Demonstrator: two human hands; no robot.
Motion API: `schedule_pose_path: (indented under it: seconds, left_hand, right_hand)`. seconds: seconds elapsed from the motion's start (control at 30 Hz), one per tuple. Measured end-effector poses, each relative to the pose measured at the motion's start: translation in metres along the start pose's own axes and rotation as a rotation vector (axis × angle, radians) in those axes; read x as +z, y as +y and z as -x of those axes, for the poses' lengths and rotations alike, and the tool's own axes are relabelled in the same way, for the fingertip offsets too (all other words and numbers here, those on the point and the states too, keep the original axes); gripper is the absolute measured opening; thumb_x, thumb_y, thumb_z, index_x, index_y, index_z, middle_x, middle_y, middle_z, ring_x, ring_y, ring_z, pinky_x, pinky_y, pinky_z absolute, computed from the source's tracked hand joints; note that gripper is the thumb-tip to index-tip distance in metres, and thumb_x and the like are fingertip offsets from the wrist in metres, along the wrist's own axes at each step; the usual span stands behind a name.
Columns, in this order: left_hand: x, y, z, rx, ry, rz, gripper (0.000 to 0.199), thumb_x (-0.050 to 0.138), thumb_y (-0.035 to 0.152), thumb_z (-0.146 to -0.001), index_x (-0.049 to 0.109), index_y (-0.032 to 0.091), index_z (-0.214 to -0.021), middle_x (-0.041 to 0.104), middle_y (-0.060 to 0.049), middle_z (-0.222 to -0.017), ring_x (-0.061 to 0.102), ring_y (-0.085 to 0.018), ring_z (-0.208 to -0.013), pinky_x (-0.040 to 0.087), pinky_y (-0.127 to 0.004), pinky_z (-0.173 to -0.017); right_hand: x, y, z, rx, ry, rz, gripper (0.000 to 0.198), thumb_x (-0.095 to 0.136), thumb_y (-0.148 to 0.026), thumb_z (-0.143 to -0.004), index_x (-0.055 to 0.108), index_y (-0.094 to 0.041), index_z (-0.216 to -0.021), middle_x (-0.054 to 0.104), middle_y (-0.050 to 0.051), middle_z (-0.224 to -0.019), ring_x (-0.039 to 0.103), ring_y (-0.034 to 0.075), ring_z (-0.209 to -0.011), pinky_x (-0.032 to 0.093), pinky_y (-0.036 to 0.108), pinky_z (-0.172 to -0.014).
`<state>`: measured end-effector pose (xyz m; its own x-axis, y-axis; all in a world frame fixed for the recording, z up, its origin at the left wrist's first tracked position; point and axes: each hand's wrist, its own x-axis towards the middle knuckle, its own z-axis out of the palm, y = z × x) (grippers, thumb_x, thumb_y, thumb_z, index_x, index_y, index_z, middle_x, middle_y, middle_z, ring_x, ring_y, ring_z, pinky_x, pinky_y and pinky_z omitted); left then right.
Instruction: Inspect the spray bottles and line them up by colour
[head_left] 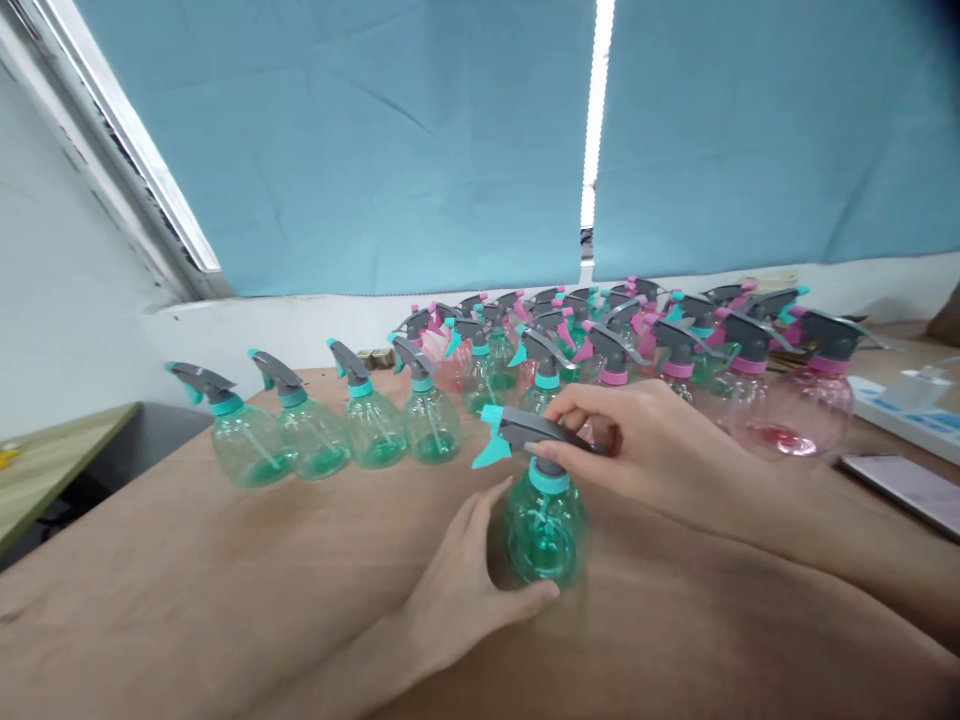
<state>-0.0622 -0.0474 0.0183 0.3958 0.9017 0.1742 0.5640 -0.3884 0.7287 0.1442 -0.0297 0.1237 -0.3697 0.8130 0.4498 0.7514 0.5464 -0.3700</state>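
Observation:
A green see-through spray bottle point(545, 535) with a turquoise collar and a grey spray head stands slightly tilted in front of me. Its turquoise nozzle and trigger point left. My right hand point(637, 435) pinches the grey head from the right, thumb on the near side, fingers curled over the back. Around the lower body curves my left hand point(469, 575), with the thumb at the front of the base and the fingertips by the bottle's left side, partly hidden. A gap shows between that palm and the bottle.
Four similar green spray bottles point(375, 430) stand in a row on the wooden table point(300, 570) to the left. Several pink and green ones crowd the back and right, including a pink bottle point(814, 400). A phone point(907, 485) lies at the right edge. Blue curtains point(375, 150) hang behind.

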Motion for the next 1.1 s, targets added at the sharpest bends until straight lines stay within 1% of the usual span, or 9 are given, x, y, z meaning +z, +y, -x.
schedule_pose_path:
  seconds: [0.23, 0.33, 0.43, 0.5, 0.57, 0.67, 0.8, 0.93, 1.1]
  left_hand:
    - [0.026, 0.005, -0.019, 0.063, -0.112, 0.096, 0.089, 0.079, 0.042, -0.066, 0.035, 0.025, -0.141, 0.044, -0.011, -0.141, 0.041, -0.040, -0.127, 0.034, -0.057, -0.102]
    - [0.030, 0.010, -0.027, 0.097, -0.142, 0.117, 0.087, 0.079, 0.038, -0.066, 0.035, 0.027, -0.140, 0.046, -0.009, -0.140, 0.043, -0.037, -0.126, 0.036, -0.055, -0.101]
    - [0.035, 0.013, -0.032, 0.126, -0.166, 0.123, 0.088, 0.080, 0.036, -0.067, 0.032, 0.029, -0.141, 0.045, -0.008, -0.141, 0.043, -0.034, -0.127, 0.036, -0.053, -0.102]
    - [0.038, 0.014, -0.035, 0.151, -0.168, 0.116, 0.089, 0.080, 0.039, -0.068, 0.031, 0.029, -0.141, 0.043, -0.008, -0.143, 0.042, -0.034, -0.128, 0.036, -0.053, -0.102]
    - [0.042, 0.015, -0.039, 0.185, -0.173, 0.104, 0.089, 0.080, 0.042, -0.068, 0.032, 0.028, -0.141, 0.043, -0.008, -0.142, 0.042, -0.034, -0.128, 0.034, -0.052, -0.103]
    - [0.048, 0.019, -0.045, 0.216, -0.179, 0.081, 0.091, 0.080, 0.046, -0.067, 0.032, 0.026, -0.141, 0.044, -0.008, -0.141, 0.043, -0.034, -0.126, 0.034, -0.052, -0.104]
    - [0.053, 0.022, -0.051, 0.188, -0.179, 0.055, 0.090, 0.079, 0.051, -0.064, 0.037, 0.023, -0.138, 0.049, -0.011, -0.135, 0.048, -0.035, -0.120, 0.037, -0.054, -0.100]
    - [0.050, 0.021, -0.050, 0.187, -0.156, -0.003, 0.088, 0.078, 0.054, -0.066, 0.037, 0.022, -0.137, 0.051, -0.012, -0.133, 0.049, -0.035, -0.119, 0.038, -0.053, -0.099]
    - [0.036, 0.007, -0.041, 0.176, -0.206, -0.260, 0.080, 0.071, 0.057, -0.074, 0.038, 0.022, -0.138, 0.046, -0.014, -0.139, 0.042, -0.037, -0.125, 0.033, -0.057, -0.101]
  right_hand:
    - [-0.008, 0.026, 0.016, 0.008, -0.014, -0.023, 0.032, 0.056, -0.054, -0.082, 0.058, -0.022, -0.074, 0.059, -0.006, -0.061, 0.050, 0.011, -0.053, 0.034, 0.026, -0.050]
    - [-0.007, 0.049, 0.022, -0.075, -0.086, -0.203, 0.032, 0.064, -0.051, -0.077, 0.060, -0.023, -0.090, 0.066, -0.001, -0.085, 0.060, 0.016, -0.073, 0.044, 0.028, -0.061]
    - [0.000, 0.067, 0.028, -0.082, -0.190, -0.420, 0.047, 0.074, -0.042, -0.070, 0.055, -0.026, -0.110, 0.064, 0.002, -0.106, 0.061, 0.021, -0.097, 0.050, 0.030, -0.073]
    - [0.007, 0.071, 0.029, -0.021, -0.224, -0.508, 0.058, 0.076, -0.040, -0.068, 0.050, -0.027, -0.119, 0.064, 0.004, -0.110, 0.062, 0.022, -0.097, 0.052, 0.031, -0.074]
    - [0.012, 0.070, 0.029, 0.021, -0.213, -0.569, 0.062, 0.076, -0.042, -0.067, 0.048, -0.027, -0.121, 0.065, 0.004, -0.104, 0.063, 0.021, -0.087, 0.053, 0.032, -0.069]
    - [0.017, 0.061, 0.025, 0.038, -0.144, -0.677, 0.046, 0.070, -0.041, -0.073, 0.052, -0.027, -0.112, 0.064, 0.002, -0.093, 0.062, 0.018, -0.077, 0.053, 0.032, -0.065]
    - [0.020, 0.053, 0.017, 0.101, -0.131, -0.900, 0.022, 0.065, -0.036, -0.079, 0.056, -0.026, -0.096, 0.062, 0.000, -0.092, 0.062, 0.015, -0.081, 0.054, 0.028, -0.074]
    - [0.025, 0.054, 0.012, 0.112, -0.144, -0.958, 0.016, 0.063, -0.030, -0.081, 0.056, -0.025, -0.094, 0.061, 0.000, -0.096, 0.063, 0.013, -0.083, 0.053, 0.027, -0.080]
    - [0.027, 0.058, 0.012, 0.097, -0.125, -0.885, 0.013, 0.062, -0.032, -0.081, 0.058, -0.028, -0.093, 0.063, 0.000, -0.091, 0.062, 0.015, -0.072, 0.055, 0.030, -0.068]
